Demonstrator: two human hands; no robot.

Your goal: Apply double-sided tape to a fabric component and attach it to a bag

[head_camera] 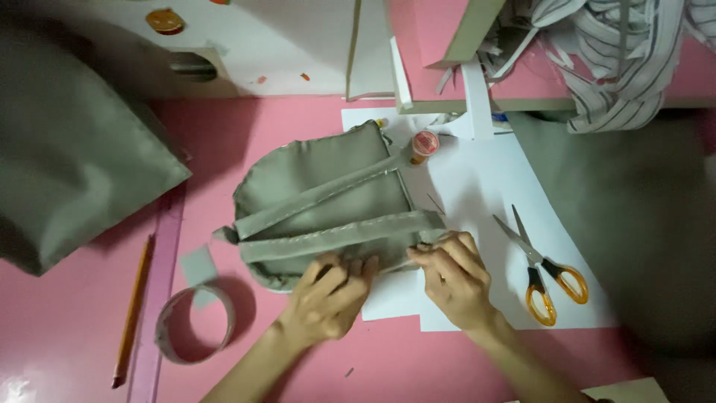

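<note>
The near edge of the grey fabric bag [321, 198] is hidden under both hands, so how the fabric folds there is hard to make out. The left hand [327, 297] presses down on that edge with its fingers [350, 270] curled and closed on the cloth; the right hand [451, 275] pinches the end of the lower strap [335, 240] with its fingers bent tight around it. A dark grey shape at the right is blurred, perhaps more cloth. The bag lies in the middle of a pink tabletop [67, 328], partly on white paper [477, 186]. Two straps cross the bag. One pair of orange-handled scissors [541, 269] lies on the paper, right of the hands. One spool [424, 143] stands just beyond the bag, one loop of grey band [194, 325] lies to the left, and one pencil [133, 310] beside it. Striped cloth [619, 60] is cut off at the top right.
</note>
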